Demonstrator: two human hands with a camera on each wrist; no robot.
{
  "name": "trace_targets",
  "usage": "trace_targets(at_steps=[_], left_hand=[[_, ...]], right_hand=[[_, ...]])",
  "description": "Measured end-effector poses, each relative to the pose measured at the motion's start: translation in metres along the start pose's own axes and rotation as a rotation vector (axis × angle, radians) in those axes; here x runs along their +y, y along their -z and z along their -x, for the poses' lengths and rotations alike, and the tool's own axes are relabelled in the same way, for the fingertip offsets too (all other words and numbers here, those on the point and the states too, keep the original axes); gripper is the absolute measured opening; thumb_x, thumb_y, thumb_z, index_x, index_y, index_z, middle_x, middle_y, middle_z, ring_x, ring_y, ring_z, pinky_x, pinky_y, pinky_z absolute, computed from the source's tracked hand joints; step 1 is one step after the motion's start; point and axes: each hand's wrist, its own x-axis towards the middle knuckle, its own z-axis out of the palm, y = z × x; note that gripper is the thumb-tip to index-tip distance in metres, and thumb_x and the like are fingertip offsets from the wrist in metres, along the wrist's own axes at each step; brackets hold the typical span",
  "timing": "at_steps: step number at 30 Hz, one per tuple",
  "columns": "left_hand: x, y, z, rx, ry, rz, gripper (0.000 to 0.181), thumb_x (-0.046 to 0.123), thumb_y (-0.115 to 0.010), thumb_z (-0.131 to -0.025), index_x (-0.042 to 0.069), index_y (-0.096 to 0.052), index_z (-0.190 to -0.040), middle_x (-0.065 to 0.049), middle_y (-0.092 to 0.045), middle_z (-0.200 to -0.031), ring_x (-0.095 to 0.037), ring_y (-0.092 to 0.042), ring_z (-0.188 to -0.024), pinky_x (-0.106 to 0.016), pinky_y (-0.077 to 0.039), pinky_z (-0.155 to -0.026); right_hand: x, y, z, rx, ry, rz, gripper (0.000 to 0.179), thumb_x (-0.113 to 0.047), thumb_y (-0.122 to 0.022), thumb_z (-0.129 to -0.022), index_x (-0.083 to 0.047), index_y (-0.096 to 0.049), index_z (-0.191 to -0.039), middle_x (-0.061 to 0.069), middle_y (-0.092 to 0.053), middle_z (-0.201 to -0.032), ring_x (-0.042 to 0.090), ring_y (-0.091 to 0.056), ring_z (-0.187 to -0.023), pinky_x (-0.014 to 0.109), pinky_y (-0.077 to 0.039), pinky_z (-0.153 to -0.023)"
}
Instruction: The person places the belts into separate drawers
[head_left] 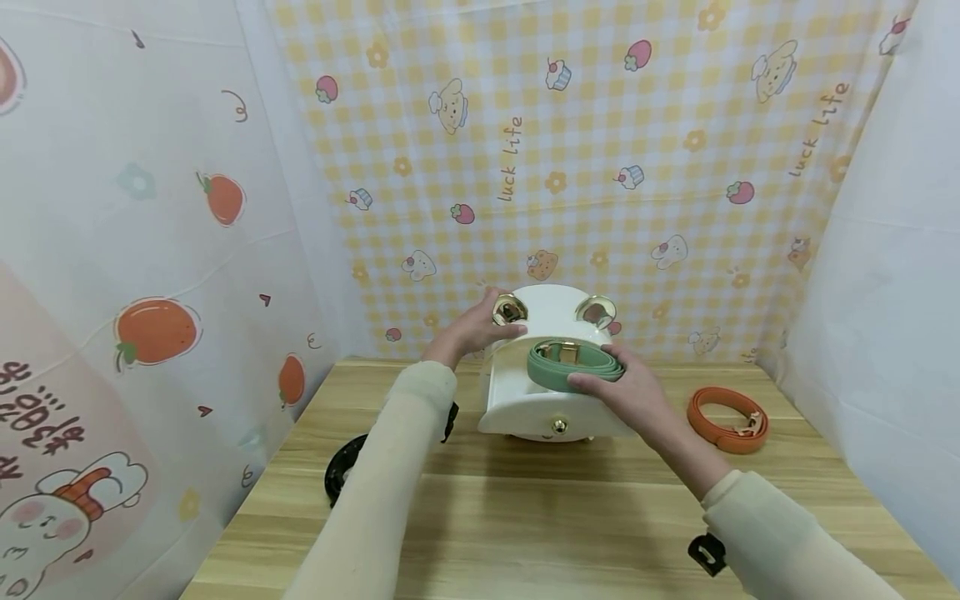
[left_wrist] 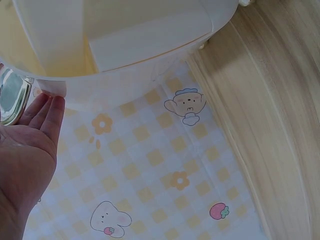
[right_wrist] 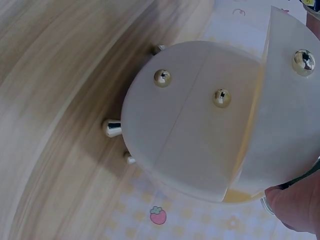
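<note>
A white rounded box [head_left: 547, 308] with gold ear-shaped ornaments stands on the table, its upper front compartment open with the gold-knobbed front panel [head_left: 517, 414] sticking out. My left hand [head_left: 480, 327] grips the box's upper left by one gold ear, thumb in front; the left wrist view shows this hand's fingers [left_wrist: 52, 117] against the rear of the shell. Over the open compartment, my right hand [head_left: 630, 390] pinches a coiled green belt [head_left: 551, 375] with a gold buckle. In the right wrist view only a dark green sliver of the belt shows beside the thumb [right_wrist: 297, 202].
To the right of the box lies a coiled orange belt [head_left: 738, 442]. A coiled black belt-like item [head_left: 335, 473] is partly hidden behind my left forearm. Patterned cloth [head_left: 555, 233] hangs along the table's back, with more cloth at both sides.
</note>
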Motion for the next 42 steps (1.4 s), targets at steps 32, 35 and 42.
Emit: trace_targets(at_steps=[32, 35, 42], left_hand=[[0.002, -0.002, 0.002, 0.016, -0.003, 0.046, 0.076, 0.042, -0.072, -0.091, 0.021, -0.029, -0.150, -0.012, -0.047, -0.142, -0.035, -0.040, -0.136, -0.051, -0.030, -0.113], [0.002, -0.002, 0.002, 0.018, -0.005, 0.046, 0.076, 0.042, -0.071, -0.091, 0.020, -0.029, -0.150, -0.012, -0.047, -0.142, -0.034, -0.040, -0.136, -0.051, -0.030, -0.113], [0.001, -0.003, 0.002, 0.010, 0.002, 0.039, 0.078, 0.044, -0.071, -0.091, 0.021, -0.027, -0.152, -0.013, -0.044, -0.146, -0.036, -0.039, -0.138, -0.053, -0.029, -0.113]], right_hand=[[-0.007, -0.005, -0.017, -0.118, 0.036, 0.179, 0.088, -0.061, -0.077, -0.077, -0.006, -0.050, -0.141, 0.014, -0.064, -0.117, 0.027, -0.060, -0.097, 0.043, -0.050, -0.082], [-0.010, -0.003, -0.018, -0.155, 0.038, 0.161, 0.088, -0.057, -0.078, -0.078, -0.006, -0.048, -0.143, 0.016, -0.063, -0.120, 0.028, -0.060, -0.099, 0.043, -0.050, -0.082], [-0.013, 0.000, -0.015, -0.185, 0.021, 0.108, 0.080, -0.053, -0.076, -0.082, -0.008, -0.048, -0.142, 0.016, -0.063, -0.121, 0.026, -0.060, -0.097, 0.040, -0.050, -0.081]])
